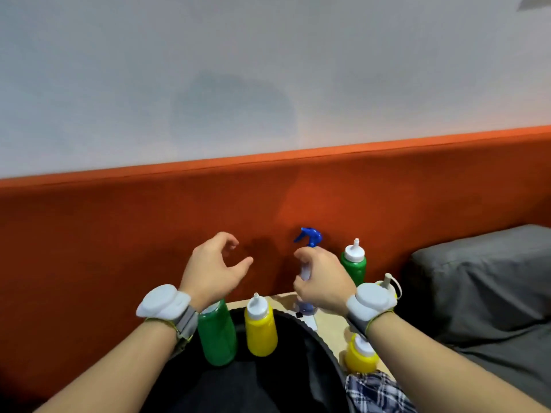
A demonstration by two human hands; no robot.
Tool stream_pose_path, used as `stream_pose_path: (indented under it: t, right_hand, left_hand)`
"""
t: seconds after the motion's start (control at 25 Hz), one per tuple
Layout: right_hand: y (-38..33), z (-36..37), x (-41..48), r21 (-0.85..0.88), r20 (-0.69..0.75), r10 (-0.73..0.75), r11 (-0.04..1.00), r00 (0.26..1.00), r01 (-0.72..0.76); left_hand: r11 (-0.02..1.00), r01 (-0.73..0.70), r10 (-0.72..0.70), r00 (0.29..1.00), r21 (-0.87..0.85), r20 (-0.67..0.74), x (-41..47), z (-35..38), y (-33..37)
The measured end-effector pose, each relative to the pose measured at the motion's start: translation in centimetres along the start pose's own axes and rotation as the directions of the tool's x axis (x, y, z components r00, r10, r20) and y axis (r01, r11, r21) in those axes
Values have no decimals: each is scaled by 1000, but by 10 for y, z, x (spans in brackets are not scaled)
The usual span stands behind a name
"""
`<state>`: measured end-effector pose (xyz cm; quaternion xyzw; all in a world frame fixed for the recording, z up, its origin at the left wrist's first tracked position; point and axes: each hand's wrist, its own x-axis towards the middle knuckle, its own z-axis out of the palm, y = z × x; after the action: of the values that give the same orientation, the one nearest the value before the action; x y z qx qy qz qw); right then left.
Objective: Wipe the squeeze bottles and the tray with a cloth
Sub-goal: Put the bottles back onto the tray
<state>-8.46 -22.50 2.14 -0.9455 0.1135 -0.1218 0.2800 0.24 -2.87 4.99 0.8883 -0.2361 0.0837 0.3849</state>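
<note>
Over the near half of the tray we find open room. At its far edge a green bottle and a yellow bottle stand close, with a slim gap between. To the right, the spray bottle, back green bottle, back yellow bottle and front yellow bottle crowd the table. The orange panel walls off the back.

Squeeze bottle on tray, cloth to its right, spray bottle behind.

Soft, fairly bright light is thrown from behind the camera. A faint grey shadow is cast on the pale wall at 12 o'clock, and a darker one on the orange panel. The black tray at 6 o'clock is rendered without detail (underexposed). Lines are bowed and slightly softened toward the edges.
</note>
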Motion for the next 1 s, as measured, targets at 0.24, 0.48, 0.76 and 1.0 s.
stream_pose_path:
  t: [0.24, 0.48, 0.76, 1.0]
  right_hand:
    - [53, -85, -1, -152, -89, 260, 950, 962, -271]
    - [127, -66, -23, -38, 49, 455, 891, 889, -453]
    - [151, -39, -27, 0, 75, 382, 924, 921, -383]
    - [159, -40, -28, 37, 33, 323, 945, 946, -324]
  left_hand:
    - [969, -214, 234, 957, -125, 171, 39, 70, 94]
    - [988, -147, 112, 887, 44, 449, 45, 159, 115]
    - [990, 33, -98, 858, 136, 504, 41, 216, 100]
    - [994, 89, -106, 925, 63, 365, 30, 211, 104]
